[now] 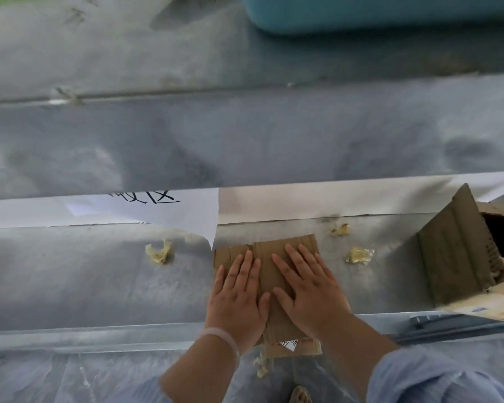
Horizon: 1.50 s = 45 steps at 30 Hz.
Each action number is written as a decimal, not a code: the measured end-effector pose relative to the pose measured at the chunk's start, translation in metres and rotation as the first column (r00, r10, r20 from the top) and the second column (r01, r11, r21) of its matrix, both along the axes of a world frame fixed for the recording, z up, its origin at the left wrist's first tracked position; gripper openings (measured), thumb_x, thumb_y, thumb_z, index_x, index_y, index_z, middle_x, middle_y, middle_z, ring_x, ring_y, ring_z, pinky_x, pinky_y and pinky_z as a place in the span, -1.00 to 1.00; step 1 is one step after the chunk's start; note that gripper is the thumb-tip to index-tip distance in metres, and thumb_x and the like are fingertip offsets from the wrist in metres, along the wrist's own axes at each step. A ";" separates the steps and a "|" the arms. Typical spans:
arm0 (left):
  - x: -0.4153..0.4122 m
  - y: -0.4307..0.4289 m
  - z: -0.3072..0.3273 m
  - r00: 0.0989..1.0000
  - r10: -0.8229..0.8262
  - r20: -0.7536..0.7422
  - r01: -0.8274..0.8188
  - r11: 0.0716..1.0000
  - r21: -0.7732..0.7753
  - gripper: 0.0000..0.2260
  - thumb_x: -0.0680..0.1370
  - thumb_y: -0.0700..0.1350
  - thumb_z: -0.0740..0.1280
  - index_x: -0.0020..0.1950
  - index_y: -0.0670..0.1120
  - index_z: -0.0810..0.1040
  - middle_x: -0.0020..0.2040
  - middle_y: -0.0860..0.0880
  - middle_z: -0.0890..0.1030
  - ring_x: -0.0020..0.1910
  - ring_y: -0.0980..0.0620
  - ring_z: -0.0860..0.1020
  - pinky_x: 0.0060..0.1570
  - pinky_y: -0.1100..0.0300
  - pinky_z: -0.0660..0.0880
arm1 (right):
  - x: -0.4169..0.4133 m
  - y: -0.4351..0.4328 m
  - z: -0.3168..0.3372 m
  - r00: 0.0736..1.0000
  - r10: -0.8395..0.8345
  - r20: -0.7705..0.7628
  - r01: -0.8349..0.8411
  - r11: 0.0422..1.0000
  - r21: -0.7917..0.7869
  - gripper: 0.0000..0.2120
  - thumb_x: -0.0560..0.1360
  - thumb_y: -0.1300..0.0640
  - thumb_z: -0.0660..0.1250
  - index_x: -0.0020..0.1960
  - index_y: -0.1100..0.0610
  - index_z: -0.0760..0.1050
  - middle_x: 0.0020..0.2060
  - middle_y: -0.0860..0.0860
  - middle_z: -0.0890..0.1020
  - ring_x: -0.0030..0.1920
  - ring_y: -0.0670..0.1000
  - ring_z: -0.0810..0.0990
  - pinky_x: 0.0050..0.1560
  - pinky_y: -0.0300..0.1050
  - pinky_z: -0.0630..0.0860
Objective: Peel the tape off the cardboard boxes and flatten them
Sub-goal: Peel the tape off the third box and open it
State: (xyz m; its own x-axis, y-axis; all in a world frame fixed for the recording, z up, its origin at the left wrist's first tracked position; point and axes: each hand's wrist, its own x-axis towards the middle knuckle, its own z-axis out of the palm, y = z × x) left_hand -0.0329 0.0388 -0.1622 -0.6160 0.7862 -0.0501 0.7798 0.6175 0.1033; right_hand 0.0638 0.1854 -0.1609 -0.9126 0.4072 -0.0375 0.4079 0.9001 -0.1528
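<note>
Head view: a person leans over a metal table (99, 286) with both hands down on a flattened box (269, 251).
Left hand (239, 295): palm down, fingers straight and lightly spread, pressing the left half of the cardboard; a pale bracelet (218, 337) sits on the wrist.
Right hand (309, 289): also flat with fingers extended, pressing the right half; it grips nothing.
Flattened box: lies straight ahead of the person, long axis running from near to far, and its near end seems to overhang the table's front edge.
Step in hand: probably the final press-down of this box, since it already lies flat and no tape shows on its visible face.
Tape wads: crumpled yellowish lumps lie on the table to the left (159, 253) and right (358, 255) of the box, one further back (339, 229), and one below the front edge (261, 365).
Open box (460, 251): stands at the table's right end with a flap raised, apart from the flattened one.
Key relation: the open box lies to the right of both hands, so the right hand is the nearer one to reach across and draw it in.
Other things: a white sheet (172, 210) with black writing lies behind the box, and a blue tub (361, 13) is far back.
</note>
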 end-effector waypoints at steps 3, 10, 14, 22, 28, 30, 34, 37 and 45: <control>0.000 0.001 -0.002 1.000 0.024 -0.003 -0.024 1.000 0.012 -0.44 0.56 0.15 0.05 0.46 -0.13 0.36 0.48 -0.09 0.32 0.47 -0.04 0.29 0.36 -0.07 0.11 | -0.001 -0.003 -0.001 0.999 -0.034 -0.004 0.034 0.999 -0.001 -0.34 0.54 -0.31 -0.05 0.55 -0.04 0.13 0.53 -0.02 0.18 0.53 0.00 0.10 0.45 0.00 -0.06; 0.000 0.002 0.001 0.993 0.089 0.072 -0.087 0.996 -0.025 -0.27 0.52 0.27 -0.25 0.56 -0.16 -0.05 0.58 -0.14 -0.10 0.56 -0.06 -0.11 0.49 -0.02 -0.15 | 0.001 -0.006 0.004 0.983 -0.177 0.046 0.179 0.983 -0.042 -0.16 0.45 -0.37 -0.27 0.56 0.10 -0.27 0.55 0.01 -0.23 0.53 -0.05 -0.30 0.49 -0.02 -0.29; -0.007 -0.002 0.012 0.991 0.045 0.125 -0.033 0.995 -0.095 -0.20 0.38 0.29 -0.42 0.54 -0.09 -0.30 0.54 -0.07 -0.35 0.51 0.02 -0.33 0.48 0.04 -0.32 | -0.001 -0.004 0.011 0.973 -0.163 0.161 0.172 0.984 -0.045 -0.13 0.37 -0.38 -0.42 0.52 0.09 -0.43 0.52 0.01 -0.36 0.49 -0.05 -0.41 0.51 0.02 -0.31; -0.021 -0.030 0.019 0.992 0.063 0.108 -0.045 0.986 -0.159 -0.09 0.21 0.39 -0.66 0.46 -0.05 -0.45 0.44 0.02 -0.47 0.45 0.08 -0.41 0.44 0.05 -0.39 | 0.023 -0.001 0.019 0.955 -0.193 0.225 0.207 0.977 -0.039 -0.03 0.26 -0.51 -0.53 0.50 0.06 -0.46 0.52 -0.02 -0.36 0.49 -0.06 -0.40 0.49 0.03 -0.39; -0.024 -0.034 0.014 0.986 0.079 0.145 -0.056 0.987 -0.153 -0.11 0.17 0.37 -0.70 0.44 -0.02 -0.48 0.47 0.03 -0.45 0.44 0.12 -0.41 0.46 0.01 -0.37 | 0.025 -0.001 0.016 0.958 -0.196 0.209 0.201 0.980 -0.003 -0.01 0.21 -0.45 -0.63 0.53 0.02 -0.39 0.54 -0.05 -0.28 0.45 -0.11 -0.40 0.47 0.10 -0.41; -0.025 -0.035 0.015 0.988 0.069 0.140 -0.046 0.987 -0.155 -0.10 0.19 0.38 -0.68 0.46 -0.01 -0.46 0.49 0.03 -0.43 0.49 0.09 -0.36 0.47 -0.01 -0.35 | 0.023 0.000 0.017 0.953 -0.193 0.232 0.197 0.980 0.007 0.04 0.17 -0.46 -0.66 0.54 0.03 -0.38 0.55 -0.04 -0.28 0.47 -0.09 -0.39 0.47 0.11 -0.42; -0.028 -0.039 0.020 0.984 0.119 0.129 -0.096 0.980 -0.174 -0.15 0.32 0.42 -0.45 0.52 0.02 -0.37 0.52 -0.01 -0.37 0.53 0.01 -0.29 0.46 -0.02 -0.35 | 0.022 0.002 0.024 0.926 -0.244 0.288 0.254 0.967 0.000 -0.04 0.35 -0.49 -0.39 0.54 0.11 -0.37 0.55 0.00 -0.27 0.51 0.01 -0.38 0.47 0.17 -0.40; -0.029 -0.044 0.025 0.975 0.187 0.119 -0.163 0.969 -0.187 -0.16 0.40 0.44 -0.28 0.55 -0.02 -0.30 0.56 -0.05 -0.29 0.53 -0.02 -0.27 0.48 -0.05 -0.31 | 0.025 0.001 0.028 0.899 -0.305 0.314 0.330 0.944 -0.028 -0.10 0.48 -0.44 -0.15 0.55 0.14 -0.33 0.56 0.03 -0.23 0.52 0.05 -0.37 0.47 0.21 -0.35; -0.028 -0.050 0.021 0.981 0.188 0.058 -0.169 0.958 -0.232 -0.11 0.26 0.41 -0.57 0.54 0.06 -0.33 0.56 -0.03 -0.29 0.53 -0.08 -0.27 0.46 -0.13 -0.30 | 0.029 -0.002 0.028 0.890 -0.320 0.324 0.331 0.943 0.025 -0.13 0.47 -0.44 -0.25 0.54 0.11 -0.37 0.53 0.04 -0.33 0.50 0.08 -0.42 0.47 0.21 -0.37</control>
